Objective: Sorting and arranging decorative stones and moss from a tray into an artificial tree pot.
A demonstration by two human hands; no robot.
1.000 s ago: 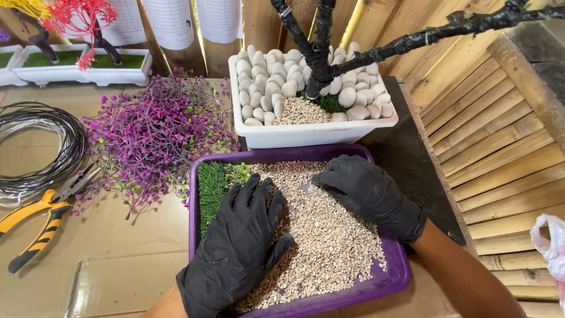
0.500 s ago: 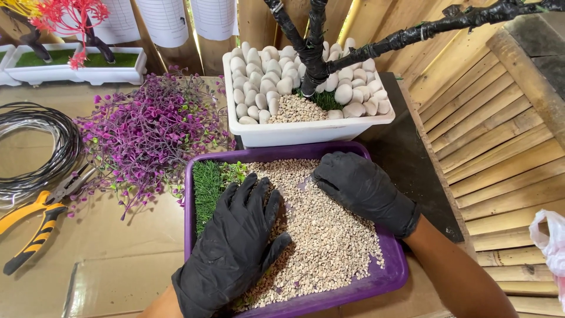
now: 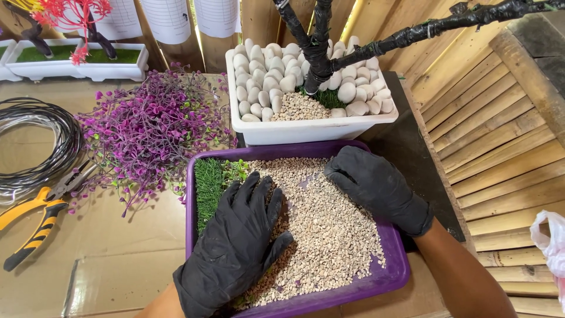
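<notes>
Currently both hands wear black gloves and sit in the purple tray, lower centre of the frame. Left hand: grip open, fingers spread flat, palm pressed on the beige gravel, holding nothing. Right hand: grip loosely curled over the gravel near the tray's upper right corner; cannot tell whether any gravel is caught under it.

Gravel fills most of the tray. Strip of green artificial grass runs along the tray's left side, just beside the left fingertips.

Directly above the tray, touching or nearly touching its rim: white rectangular planter, packed with white pebbles, a patch of the same gravel in front, and a black wrapped tree trunk rising out of it, one branch reaching to the upper right.

Left of the tray on the tabletop: bunch of purple artificial foliage. Far left: coil of wire, yellow-and-black pliers below it. Upper left: another white planter with a red-leaved tree. Right side: wooden slats.
</notes>
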